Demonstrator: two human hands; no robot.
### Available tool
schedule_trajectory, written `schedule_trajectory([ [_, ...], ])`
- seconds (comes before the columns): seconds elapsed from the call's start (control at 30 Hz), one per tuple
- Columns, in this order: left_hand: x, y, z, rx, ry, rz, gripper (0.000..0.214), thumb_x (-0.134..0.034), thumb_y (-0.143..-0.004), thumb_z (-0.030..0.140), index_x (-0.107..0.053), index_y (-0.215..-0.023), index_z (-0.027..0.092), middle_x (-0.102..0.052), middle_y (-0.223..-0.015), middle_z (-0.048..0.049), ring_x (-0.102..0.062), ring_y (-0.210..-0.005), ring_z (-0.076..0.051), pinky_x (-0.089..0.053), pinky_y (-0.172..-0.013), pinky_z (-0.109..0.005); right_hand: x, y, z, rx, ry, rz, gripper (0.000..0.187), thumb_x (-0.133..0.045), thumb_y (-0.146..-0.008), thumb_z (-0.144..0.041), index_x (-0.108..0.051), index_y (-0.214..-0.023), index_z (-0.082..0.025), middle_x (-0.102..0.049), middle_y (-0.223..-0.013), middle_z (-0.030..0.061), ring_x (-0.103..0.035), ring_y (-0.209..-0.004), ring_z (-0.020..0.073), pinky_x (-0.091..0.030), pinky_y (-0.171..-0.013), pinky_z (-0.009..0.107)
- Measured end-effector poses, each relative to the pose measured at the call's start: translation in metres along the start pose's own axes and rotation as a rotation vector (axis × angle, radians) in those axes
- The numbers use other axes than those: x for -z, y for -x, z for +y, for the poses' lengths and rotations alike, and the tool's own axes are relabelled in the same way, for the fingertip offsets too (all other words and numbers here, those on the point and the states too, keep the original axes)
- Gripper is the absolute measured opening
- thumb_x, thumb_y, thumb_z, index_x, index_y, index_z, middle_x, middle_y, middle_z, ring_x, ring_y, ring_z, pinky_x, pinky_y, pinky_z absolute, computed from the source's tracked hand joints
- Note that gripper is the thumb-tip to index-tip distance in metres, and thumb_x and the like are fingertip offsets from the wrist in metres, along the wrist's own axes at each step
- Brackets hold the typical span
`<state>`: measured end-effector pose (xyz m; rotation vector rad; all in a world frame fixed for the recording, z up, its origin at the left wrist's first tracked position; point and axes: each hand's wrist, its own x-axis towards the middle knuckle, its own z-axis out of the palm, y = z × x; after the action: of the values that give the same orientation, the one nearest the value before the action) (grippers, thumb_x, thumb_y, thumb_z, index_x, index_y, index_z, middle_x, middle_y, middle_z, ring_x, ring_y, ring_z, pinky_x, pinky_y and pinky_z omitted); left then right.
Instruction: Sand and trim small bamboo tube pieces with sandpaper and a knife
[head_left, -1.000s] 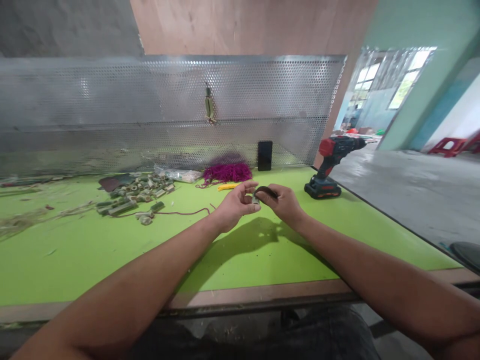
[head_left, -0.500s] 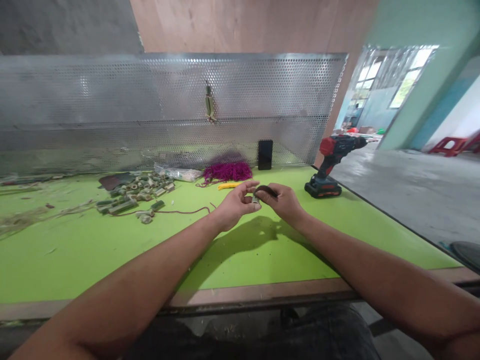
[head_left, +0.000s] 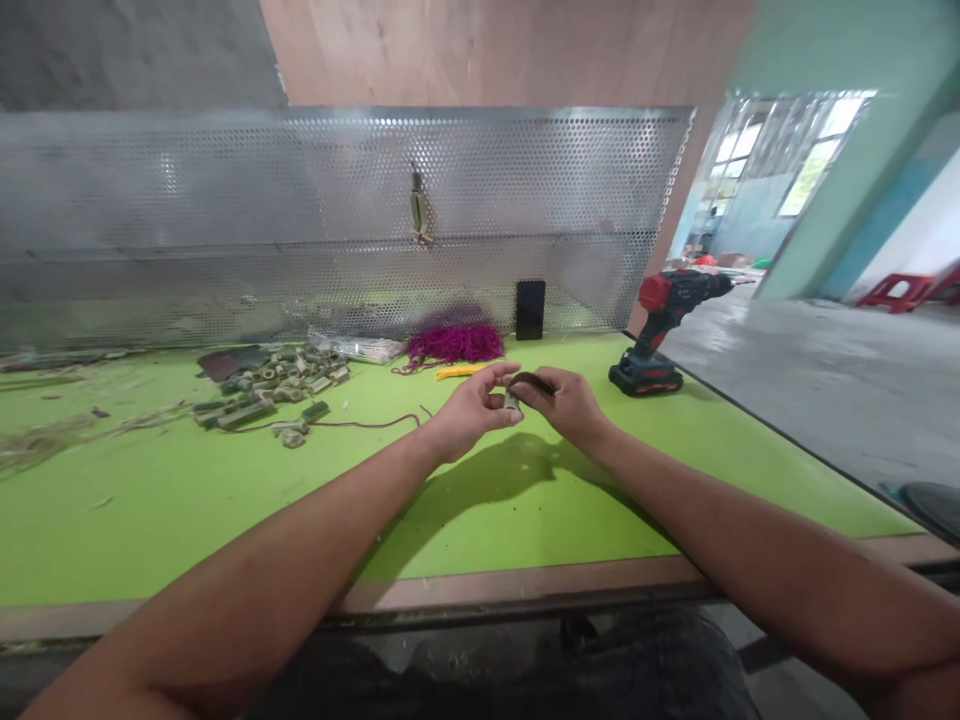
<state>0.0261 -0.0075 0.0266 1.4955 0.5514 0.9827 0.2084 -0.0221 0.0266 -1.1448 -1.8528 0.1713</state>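
Note:
Over the green tabletop, my left hand [head_left: 471, 412] pinches a short piece of bamboo [head_left: 511, 401] between thumb and fingers. My right hand [head_left: 576, 408] is closed on a dark, bent strip of sandpaper [head_left: 535, 381], its curved end lying against the top of the bamboo piece. The two hands almost meet at the fingertips. Just behind my left hand lies a yellow tool handle [head_left: 456, 371], perhaps a cutter. To the left is a heap of cut bamboo pieces [head_left: 281, 375], with a thin dark red cord [head_left: 367, 424] running from it towards my left wrist.
A cordless drill [head_left: 651, 335] stands upright at the right edge. Along the back are purple string [head_left: 457, 343], a phone [head_left: 530, 310] leaning on the perforated metal panel [head_left: 300, 200], and a clear plastic packet [head_left: 360, 346]. A dark sheet [head_left: 225, 362] lies beside the heap. Fibres litter the left.
Both hands keep their hold and place; the bamboo piece and the sandpaper have shifted only very slightly.

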Motion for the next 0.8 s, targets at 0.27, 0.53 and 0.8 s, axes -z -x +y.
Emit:
schedule_trajectory([
  [0.27, 0.0028, 0.0000, -0.0002, 0.001, -0.060, 0.005, 0.070, -0.078, -0.067, 0.008, -0.053, -0.131, 0.022, -0.053, -0.126, -0.0093, -0.060, -0.083, -0.008, -0.053, -0.079, -0.030, -0.0014, -0.0011, 0.0046, -0.013, 0.021, -0.018, 0.047, -0.058, -0.084, -0.060, -0.057, -0.064, -0.018, -0.048, -0.056, -0.0017, -0.039, -0.055, 0.0110, -0.028, -0.052, 0.025],
  [0.53, 0.0057, -0.0004, -0.0038, -0.015, -0.179, -0.037, 0.072, -0.076, -0.069, 0.013, -0.050, -0.135, 0.022, -0.060, -0.093, -0.0031, -0.058, -0.076, -0.010, -0.050, -0.073, -0.027, -0.0018, 0.0001, 0.0024, -0.018, 0.087, -0.038, 0.046, -0.059, -0.084, -0.060, -0.057, -0.063, -0.018, -0.050, -0.056, -0.0011, -0.041, -0.054, 0.0114, -0.027, -0.052, 0.026],
  [0.8, 0.0073, -0.0003, -0.0054, -0.068, -0.303, -0.037, 0.076, -0.074, -0.069, 0.015, -0.049, -0.140, 0.023, -0.061, -0.103, -0.0070, -0.056, -0.078, -0.011, -0.048, -0.069, -0.025, 0.0001, -0.0003, 0.0006, -0.010, 0.162, -0.062, 0.047, -0.058, -0.084, -0.060, -0.058, -0.062, -0.019, -0.054, -0.057, 0.0003, -0.040, -0.053, 0.0117, -0.025, -0.053, 0.027],
])
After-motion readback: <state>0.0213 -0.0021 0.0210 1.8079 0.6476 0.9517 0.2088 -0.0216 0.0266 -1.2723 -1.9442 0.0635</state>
